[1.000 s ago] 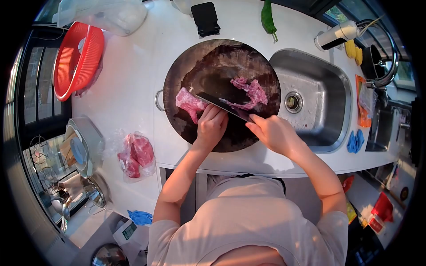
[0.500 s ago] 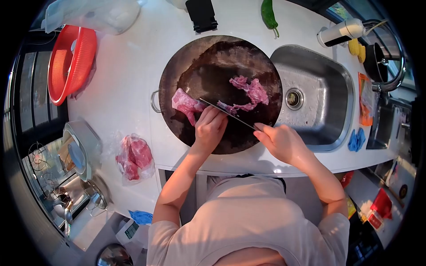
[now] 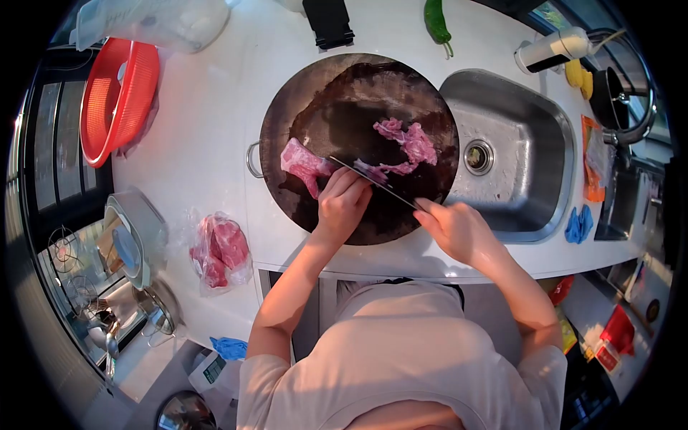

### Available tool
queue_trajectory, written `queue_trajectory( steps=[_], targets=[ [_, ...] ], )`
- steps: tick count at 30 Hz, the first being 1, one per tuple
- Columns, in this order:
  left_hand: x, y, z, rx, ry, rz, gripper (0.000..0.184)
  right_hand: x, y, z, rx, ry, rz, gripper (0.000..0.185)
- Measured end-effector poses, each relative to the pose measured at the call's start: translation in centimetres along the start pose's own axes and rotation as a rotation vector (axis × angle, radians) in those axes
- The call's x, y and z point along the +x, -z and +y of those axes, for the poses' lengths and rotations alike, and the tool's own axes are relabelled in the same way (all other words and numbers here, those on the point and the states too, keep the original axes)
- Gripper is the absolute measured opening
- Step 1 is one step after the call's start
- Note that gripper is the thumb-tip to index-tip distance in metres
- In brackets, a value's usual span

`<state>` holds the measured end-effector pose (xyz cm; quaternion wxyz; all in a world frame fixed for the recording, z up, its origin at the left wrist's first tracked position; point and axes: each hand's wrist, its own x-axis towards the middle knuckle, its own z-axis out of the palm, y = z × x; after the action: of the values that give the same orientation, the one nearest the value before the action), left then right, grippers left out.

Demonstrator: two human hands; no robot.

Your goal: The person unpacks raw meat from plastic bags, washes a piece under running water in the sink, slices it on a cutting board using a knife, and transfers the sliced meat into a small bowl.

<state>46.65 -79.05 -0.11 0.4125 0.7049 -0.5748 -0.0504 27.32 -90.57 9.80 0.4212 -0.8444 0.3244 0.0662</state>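
My right hand [image 3: 451, 227] is wrapped round the handle of a knife [image 3: 383, 184], whose blade slants up and left across a round dark cutting board [image 3: 358, 82]. Against the blade's left side, my left hand [image 3: 344, 204] presses with bent fingers on the end of a piece of raw meat [image 3: 304, 165]. Part of that meat is hidden under the fingers. On the blade's other side lie cut pieces of raw meat [image 3: 416, 143], strung out in a curved line.
A steel sink [image 3: 516, 204] adjoins the board on the right. Bagged raw meat [image 3: 221, 251] lies on the white counter at left, below a red colander [image 3: 118, 104]. Behind the board are a black stand [image 3: 328, 23] and a green pepper [image 3: 436, 25].
The whole view has shifted slightly. Both hands, the knife and the meat keep almost the same places on the board.
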Motion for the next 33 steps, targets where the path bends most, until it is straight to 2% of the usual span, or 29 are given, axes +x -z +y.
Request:
queue_trajectory(
  steps=[3,6,9,14,17,21,22,28,33],
  targets=[
    [-0.1,-0.5,-0.1,-0.001,-0.010,0.019,0.016,5.0,-3.2,-0.3,0.060,0.185,0.118,0.035],
    [-0.5,-0.4,-0.1,-0.028,0.030,0.017,0.016,5.7,-3.4,-1.4,0.043,0.161,0.169,0.036],
    [0.0,0.0,0.1,-0.028,-0.033,0.027,0.016,2.6,-1.7,-0.3,0.017,0.113,0.097,0.039],
    [-0.6,0.0,-0.2,-0.025,-0.072,0.035,0.020,-1.6,1.9,3.5,0.112,-0.238,-0.076,0.041],
    [-0.5,0.1,0.1,-0.018,-0.084,0.021,0.019,-2.3,1.5,1.5,-0.030,-0.192,0.126,0.041],
    [-0.7,0.2,0.1,0.001,-0.076,0.024,0.020,-3.4,-0.6,0.8,-0.191,-0.002,0.098,0.040],
    [-0.8,0.2,0.0,0.021,-0.072,0.021,0.019,-3.5,-0.3,-0.2,-0.210,-0.036,0.053,0.040],
    [-0.5,0.1,-0.1,0.051,-0.043,0.049,0.017,-2.0,-0.3,-1.0,-0.154,-0.028,0.021,0.036],
    [-0.4,0.1,-0.2,0.027,0.008,0.040,0.016,2.9,-2.2,-1.9,-0.005,0.115,0.091,0.035]
  ],
)
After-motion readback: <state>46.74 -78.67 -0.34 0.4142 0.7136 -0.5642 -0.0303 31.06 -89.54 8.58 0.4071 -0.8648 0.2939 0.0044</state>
